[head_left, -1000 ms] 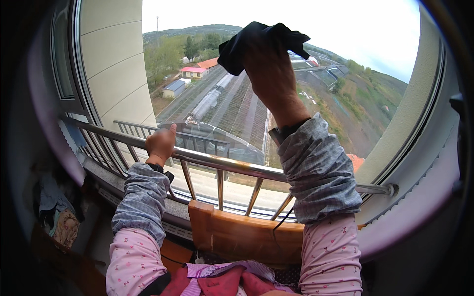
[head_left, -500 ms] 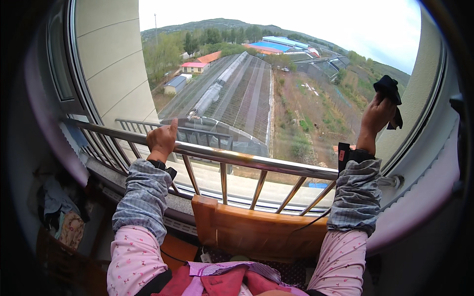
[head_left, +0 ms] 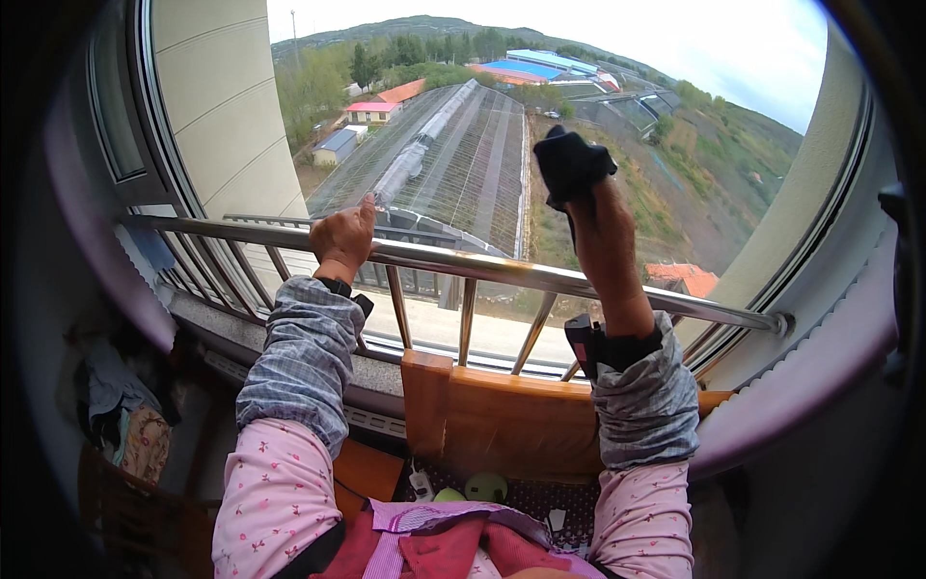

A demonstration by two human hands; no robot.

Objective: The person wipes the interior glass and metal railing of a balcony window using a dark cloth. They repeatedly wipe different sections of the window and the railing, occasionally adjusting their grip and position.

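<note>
My left hand (head_left: 342, 238) is closed round the shiny metal railing (head_left: 482, 268) in front of the window, its thumb pointing up. Beyond and above the railing, my right hand (head_left: 603, 222) is raised with a dark cloth (head_left: 571, 166) bunched over and around its fingers. The cloth is up at the window glass (head_left: 675, 232), though whether it presses on the pane is hard to tell. Most of the right fingers are hidden by the cloth.
A wooden backrest (head_left: 511, 415) stands between me and the railing. Purple curtains (head_left: 820, 357) hang at both sides. A pile of clothes (head_left: 125, 405) lies at the lower left. Outside are a long greenhouse (head_left: 444, 164) and a red-roofed building (head_left: 680, 278).
My right hand has swept the dark cloth left from the window's right side toward the middle. My left hand keeps its hold on the railing; the view has shifted slightly.
</note>
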